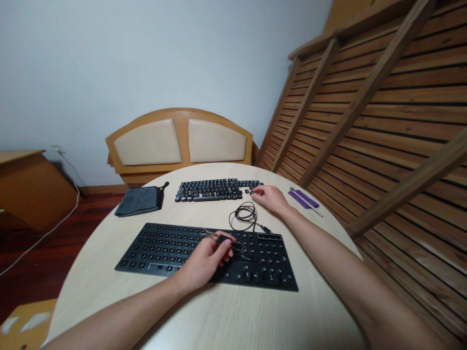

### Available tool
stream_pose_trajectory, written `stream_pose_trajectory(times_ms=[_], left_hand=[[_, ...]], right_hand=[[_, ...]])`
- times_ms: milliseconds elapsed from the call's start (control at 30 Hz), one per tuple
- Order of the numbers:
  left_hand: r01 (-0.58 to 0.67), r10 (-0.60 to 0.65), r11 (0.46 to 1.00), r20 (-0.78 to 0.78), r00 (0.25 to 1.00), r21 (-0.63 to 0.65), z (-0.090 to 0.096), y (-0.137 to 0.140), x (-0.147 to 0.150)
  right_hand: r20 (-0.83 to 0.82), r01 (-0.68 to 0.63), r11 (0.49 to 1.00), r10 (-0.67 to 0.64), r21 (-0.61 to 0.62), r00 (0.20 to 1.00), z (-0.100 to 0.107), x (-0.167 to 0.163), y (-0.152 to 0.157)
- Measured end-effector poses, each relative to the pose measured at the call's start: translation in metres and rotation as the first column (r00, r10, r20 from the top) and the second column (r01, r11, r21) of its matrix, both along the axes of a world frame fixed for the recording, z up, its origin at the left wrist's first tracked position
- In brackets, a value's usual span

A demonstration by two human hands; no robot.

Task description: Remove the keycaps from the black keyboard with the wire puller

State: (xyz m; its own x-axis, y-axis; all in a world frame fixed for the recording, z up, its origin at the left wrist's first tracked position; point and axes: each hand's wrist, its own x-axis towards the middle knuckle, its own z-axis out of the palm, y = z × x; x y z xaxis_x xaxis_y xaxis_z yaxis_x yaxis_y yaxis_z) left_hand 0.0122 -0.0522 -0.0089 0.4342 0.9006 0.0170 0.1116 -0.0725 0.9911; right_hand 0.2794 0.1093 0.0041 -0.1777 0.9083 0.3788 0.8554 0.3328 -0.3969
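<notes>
A black keyboard (164,241) lies on the round table, most of its keycaps off and its switches bare; some caps remain at its lower right. Over its middle, my left hand (204,260) is closed around a keycap puller (223,239) with a dark handle and thin wires at its ends. Farther back, removed black keycaps (207,188) are laid out in keyboard order. My right hand (272,198) is at the right end of these rows, fingertips together on what looks like a keycap, largely hidden by the fingers.
A coiled black cable (243,216) lies behind the keyboard. To the left is a folded grey cloth (140,200) with a black-handled brush beside it. A purple item (303,198) with a thin tool lies at the right edge. Wooden slats (365,121) lean close on the right.
</notes>
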Motion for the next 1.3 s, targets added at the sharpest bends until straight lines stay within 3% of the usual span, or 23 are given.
stream_pose_trajectory(times_ms=[367,867,1033,1167,1233,1300], left_hand=[[0.011,-0.011,1.0,-0.003,1.0,-0.013,0.001,-0.001,0.0],[0.011,-0.011,1.0,-0.021,1.0,-0.002,0.005,-0.001,0.001],[0.013,-0.012,1.0,-0.038,0.999,0.028,0.006,-0.004,0.001],[-0.004,0.01,0.997,-0.072,0.997,0.078,0.008,-0.007,0.001],[-0.019,0.03,0.994,-0.098,0.995,0.109,0.009,-0.008,0.002],[-0.033,0.051,0.99,-0.127,0.991,0.138,0.01,-0.009,0.003]], right_hand=[[0.182,0.029,0.999,-0.023,-0.032,0.983,-0.014,-0.016,0.018],[0.134,0.026,0.999,-0.021,-0.039,0.991,-0.016,-0.018,0.013],[0.075,0.046,0.999,-0.045,-0.011,0.996,-0.004,-0.013,-0.01],[0.03,0.024,1.0,-0.024,0.008,0.999,0.015,-0.011,-0.046],[0.023,-0.043,0.999,0.043,0.003,0.999,0.026,-0.014,-0.07],[0.002,-0.21,0.978,0.21,-0.005,0.978,0.035,-0.018,-0.098]])
